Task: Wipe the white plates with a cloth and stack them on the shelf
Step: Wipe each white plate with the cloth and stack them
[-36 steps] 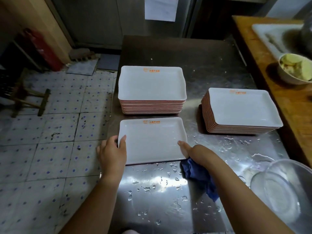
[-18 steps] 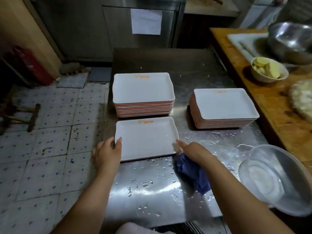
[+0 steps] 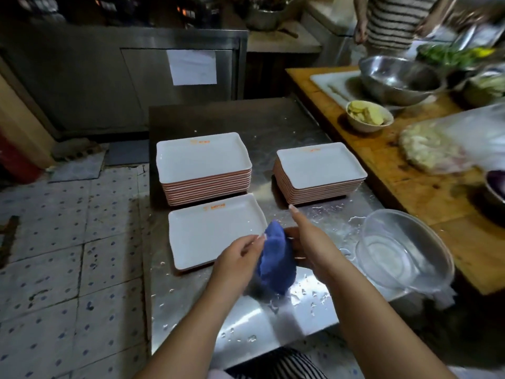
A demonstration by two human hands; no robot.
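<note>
My wet steel bench (image 3: 273,332) carries two plate stacks (image 3: 205,170) along its far edge, and a single white plate (image 3: 210,231) lies flat before the left one, ready for wiping. Over its near right corner, my left hand (image 3: 237,255) pinches the blue cloth (image 3: 276,258) while my right hand (image 3: 306,242) supports it, index finger outstretched, probably regathering it.

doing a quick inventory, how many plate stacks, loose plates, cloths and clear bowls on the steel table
plate stacks: 2
single plate: 1
blue cloth: 1
clear bowl: 1
total: 5
</note>
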